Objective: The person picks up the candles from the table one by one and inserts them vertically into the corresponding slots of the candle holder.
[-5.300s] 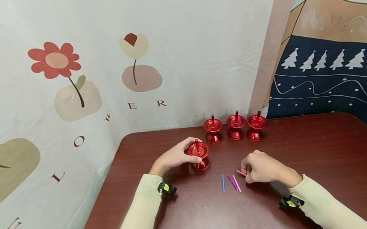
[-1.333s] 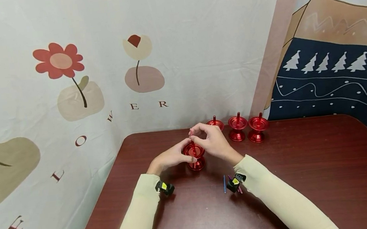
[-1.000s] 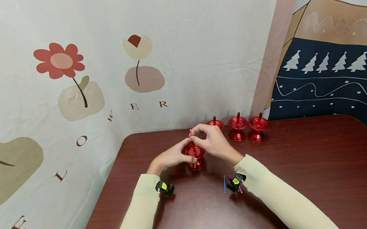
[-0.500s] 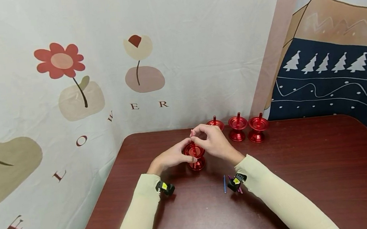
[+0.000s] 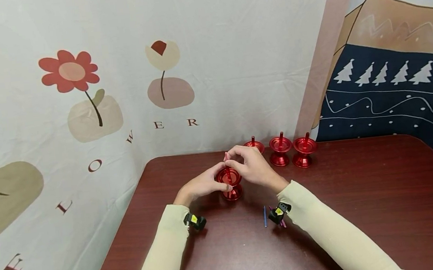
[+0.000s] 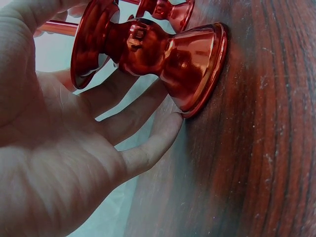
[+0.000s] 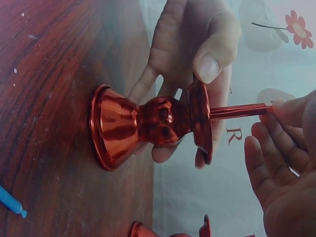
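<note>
In the head view my left hand (image 5: pixel 203 184) holds a shiny red candle holder (image 5: pixel 232 193) that stands upright on the table. Its thumb lies on the dish rim, and the other fingers reach behind the stem, as the left wrist view shows. A thin tube (image 7: pixel 239 111) rises from the middle of the dish. At the tube's top end, my right hand (image 5: pixel 254 166) pinches a small pink candle (image 5: pixel 225 155) between thumb and forefinger. Those fingertips cover the candle's lower end and the mouth of the tube.
Behind the hands stand three more red candle holders, at left (image 5: pixel 255 145), middle (image 5: pixel 279 155) and right (image 5: pixel 303 155). A blue candle (image 5: pixel 265 217) lies on the brown table (image 5: pixel 236 255), with purple and pink candles partly under the right wrist camera (image 5: pixel 277 215). A printed cloth (image 5: pixel 233 64) hangs behind.
Since the oldest frame, my right hand has taken the pink candle from the table up and left to the tube of the held candle holder. Over the last second both hands have stayed almost still.
</note>
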The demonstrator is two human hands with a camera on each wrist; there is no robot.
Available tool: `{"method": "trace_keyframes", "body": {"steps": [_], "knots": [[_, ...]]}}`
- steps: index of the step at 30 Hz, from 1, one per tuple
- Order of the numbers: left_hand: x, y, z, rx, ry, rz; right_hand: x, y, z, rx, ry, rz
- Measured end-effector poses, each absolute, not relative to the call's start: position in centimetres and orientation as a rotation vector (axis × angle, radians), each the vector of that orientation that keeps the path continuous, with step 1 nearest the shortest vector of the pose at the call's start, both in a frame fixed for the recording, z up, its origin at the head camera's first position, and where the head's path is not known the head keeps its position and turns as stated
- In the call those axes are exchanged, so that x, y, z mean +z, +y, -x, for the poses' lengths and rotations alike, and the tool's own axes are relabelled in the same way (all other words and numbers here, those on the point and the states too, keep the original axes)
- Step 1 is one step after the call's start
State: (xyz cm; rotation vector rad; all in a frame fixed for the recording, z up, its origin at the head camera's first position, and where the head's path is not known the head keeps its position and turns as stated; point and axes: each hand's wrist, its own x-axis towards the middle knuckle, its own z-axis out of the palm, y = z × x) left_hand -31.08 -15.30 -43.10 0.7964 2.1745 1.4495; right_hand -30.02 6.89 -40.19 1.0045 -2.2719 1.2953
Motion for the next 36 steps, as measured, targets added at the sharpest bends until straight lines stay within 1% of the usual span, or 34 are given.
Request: {"method": "trace_keyframes", "body": {"steps": [19,36], "knots": [[-43.11,-15.23,31.19,1.463,2.167,-0.823,-39.66,6.90,30.22,1.203,-2.290,-1.089],[-42.88,-15.27,31.01,1.440,2.180,-0.811,-39.23,7.01,30.08,1.162,-2.319,-1.096]]}}
